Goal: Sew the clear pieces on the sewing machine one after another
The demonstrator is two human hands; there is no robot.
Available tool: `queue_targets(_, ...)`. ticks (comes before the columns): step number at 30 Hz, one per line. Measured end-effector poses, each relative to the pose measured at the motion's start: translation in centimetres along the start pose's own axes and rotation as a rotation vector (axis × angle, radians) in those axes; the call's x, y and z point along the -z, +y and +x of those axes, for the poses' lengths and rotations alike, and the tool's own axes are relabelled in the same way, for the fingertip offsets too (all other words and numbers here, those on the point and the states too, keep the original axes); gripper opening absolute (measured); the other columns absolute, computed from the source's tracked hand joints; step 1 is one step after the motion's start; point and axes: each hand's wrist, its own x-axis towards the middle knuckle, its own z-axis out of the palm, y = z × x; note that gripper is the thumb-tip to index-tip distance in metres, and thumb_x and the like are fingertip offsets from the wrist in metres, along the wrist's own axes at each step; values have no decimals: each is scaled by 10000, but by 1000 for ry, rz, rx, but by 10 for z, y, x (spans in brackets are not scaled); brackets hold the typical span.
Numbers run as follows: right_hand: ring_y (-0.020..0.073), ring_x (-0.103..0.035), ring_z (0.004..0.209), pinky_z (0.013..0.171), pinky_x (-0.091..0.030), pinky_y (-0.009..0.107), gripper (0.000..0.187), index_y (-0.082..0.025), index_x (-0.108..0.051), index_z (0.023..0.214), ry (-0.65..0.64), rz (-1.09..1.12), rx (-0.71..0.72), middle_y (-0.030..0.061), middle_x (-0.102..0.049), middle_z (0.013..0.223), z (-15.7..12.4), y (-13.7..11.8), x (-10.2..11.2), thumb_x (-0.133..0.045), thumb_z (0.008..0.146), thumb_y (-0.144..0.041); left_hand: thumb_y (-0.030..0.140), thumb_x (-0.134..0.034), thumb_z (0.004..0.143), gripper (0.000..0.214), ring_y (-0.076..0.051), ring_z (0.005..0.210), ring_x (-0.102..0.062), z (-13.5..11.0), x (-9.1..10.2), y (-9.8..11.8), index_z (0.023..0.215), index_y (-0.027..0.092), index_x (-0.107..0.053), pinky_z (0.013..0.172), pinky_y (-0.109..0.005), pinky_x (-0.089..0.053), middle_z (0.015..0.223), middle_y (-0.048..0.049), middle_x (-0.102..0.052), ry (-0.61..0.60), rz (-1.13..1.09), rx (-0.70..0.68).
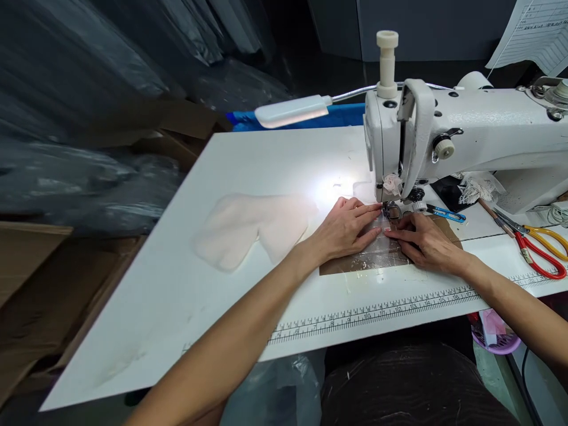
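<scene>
A piece of sheer fabric [378,251] lies under the presser foot [392,210] of a white sewing machine [402,136], over a brown sheet [337,265]. My left hand [346,229] rests flat on the fabric left of the foot, its fingers stretched toward the needle area. From the other side, my right hand [419,241] touches the fabric just below the foot, fingers bent and apart, index fingertip near the left fingers. Pale pink cut pieces [248,222] lie on the white table [177,313], left of my hands.
Right of my hand are blue thread snips [447,213] and scissors [539,251] with red and yellow handles. A ruler tape [368,315] runs along the front edge. A lit lamp [293,111] hangs above. Cardboard boxes [57,290] stand left; a purple basket [503,346] sits below.
</scene>
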Motion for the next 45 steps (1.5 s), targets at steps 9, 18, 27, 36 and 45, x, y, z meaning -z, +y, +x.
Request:
queue_targets(9,256,-535,1039,925,-525,473,358,-251,-697,1274,-23,8,-25,125,-564,1104,0,-1,0,-498,982,-194,366,-488,971,355,-276,991,-580,-2,-3,1,1223,235,-701,896,-469,-401,1363,-81,-666,48,-23,-8)
queue_targets(18,260,-546,1063,919,-533,483,367,-274,-702,1271,-36,14,-32,123,-576,1114,0,-1,2,-504,974,-193,371,-506,960,354,-274,995,-584,-3,-5,0,1232,250,-698,932,-484,-390,1363,-76,-666,58,-39,-11)
queue_targets(27,248,-558,1051,936,-536,469,350,-237,-714,1250,-15,4,-14,125,-581,1103,0,0,1,-501,976,-196,362,-503,962,358,-286,1010,-583,-3,-6,0,1251,263,-691,926,-504,-391,1365,-85,-664,65,-18,-23)
queue_targets(36,242,-573,1080,944,-541,464,356,-240,-710,1255,-2,-27,1,116,-596,1107,-1,3,-2,-504,969,-188,336,-493,957,371,-294,1027,-583,-3,-6,3,1252,219,-686,942,-501,-384,1376,-108,-652,55,37,-40)
queue_targets(45,243,-576,1036,902,-561,464,335,-212,-709,1248,39,-59,65,127,-590,1081,0,3,0,-513,978,-190,310,-430,995,336,-251,970,-648,-3,-7,6,1095,187,-726,880,-441,-459,1159,-114,-743,109,4,-113)
